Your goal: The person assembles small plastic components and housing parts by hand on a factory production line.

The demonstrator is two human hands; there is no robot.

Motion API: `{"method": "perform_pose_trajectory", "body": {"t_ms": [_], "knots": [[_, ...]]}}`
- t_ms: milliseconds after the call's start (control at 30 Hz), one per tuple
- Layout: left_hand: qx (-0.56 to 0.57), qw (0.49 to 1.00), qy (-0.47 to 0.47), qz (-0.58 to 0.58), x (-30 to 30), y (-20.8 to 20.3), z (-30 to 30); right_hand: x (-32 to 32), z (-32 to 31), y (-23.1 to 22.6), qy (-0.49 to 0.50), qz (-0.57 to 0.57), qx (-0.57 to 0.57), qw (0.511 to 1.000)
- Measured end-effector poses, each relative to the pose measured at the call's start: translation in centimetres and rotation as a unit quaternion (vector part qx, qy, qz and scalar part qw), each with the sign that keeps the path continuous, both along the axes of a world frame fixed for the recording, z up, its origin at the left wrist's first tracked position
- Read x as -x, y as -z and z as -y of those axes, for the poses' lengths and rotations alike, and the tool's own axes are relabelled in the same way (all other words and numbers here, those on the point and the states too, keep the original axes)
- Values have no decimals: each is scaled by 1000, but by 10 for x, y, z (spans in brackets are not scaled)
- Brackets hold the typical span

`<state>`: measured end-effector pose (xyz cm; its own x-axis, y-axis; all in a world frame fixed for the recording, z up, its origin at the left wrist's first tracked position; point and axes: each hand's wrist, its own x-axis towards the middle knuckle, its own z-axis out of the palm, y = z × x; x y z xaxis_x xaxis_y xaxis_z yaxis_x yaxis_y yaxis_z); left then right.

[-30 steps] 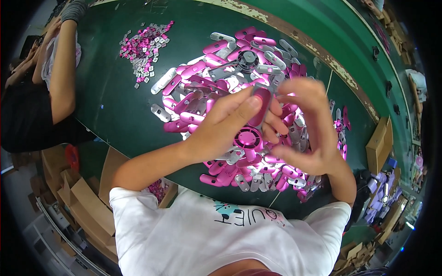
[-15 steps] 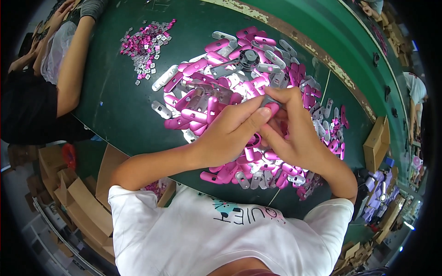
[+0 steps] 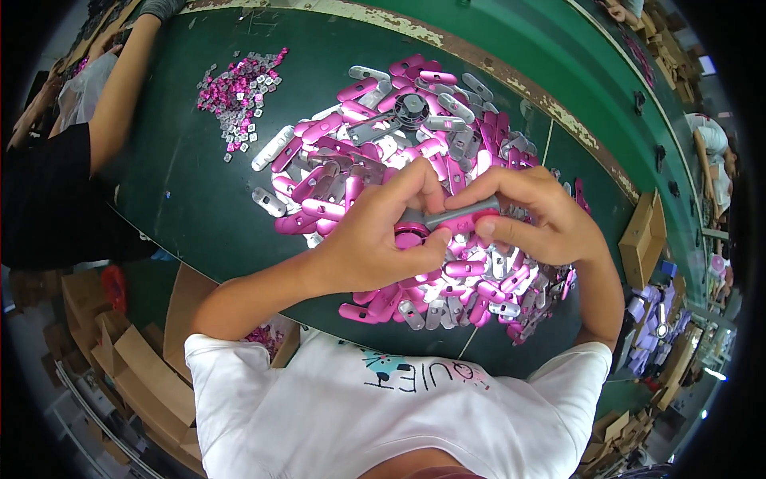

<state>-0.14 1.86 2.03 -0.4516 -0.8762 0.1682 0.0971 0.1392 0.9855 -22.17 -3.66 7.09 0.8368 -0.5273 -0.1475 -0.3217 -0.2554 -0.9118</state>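
Both hands pinched one small assembly above the parts pile: the left hand (image 3: 375,239) gripped its round pink end, the right hand (image 3: 535,219) pressed the grey handle piece (image 3: 459,217) between thumb and fingers. Judged step: fitting handle to head. Next move would call for aligned, firm pressure. Pink and silver shells (image 3: 383,144) covered the green table (image 3: 183,184) beneath.

brown cardboard boxes (image 3: 120,351) | lower left, floor | open brown box (image 3: 642,239) | right

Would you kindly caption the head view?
Left hand and right hand hold a grey-and-pink part above a pile of parts.
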Motion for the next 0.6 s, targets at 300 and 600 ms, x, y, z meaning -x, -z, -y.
{"method": "perform_pose_trajectory", "body": {"t_ms": [300,600], "knots": [[66,994,49,70,-5,2,-5,-2,-19,2,-20,14,64,998],[373,888,-142,228,-11,-3,8,31,32,35,133,112,170,970]]}}
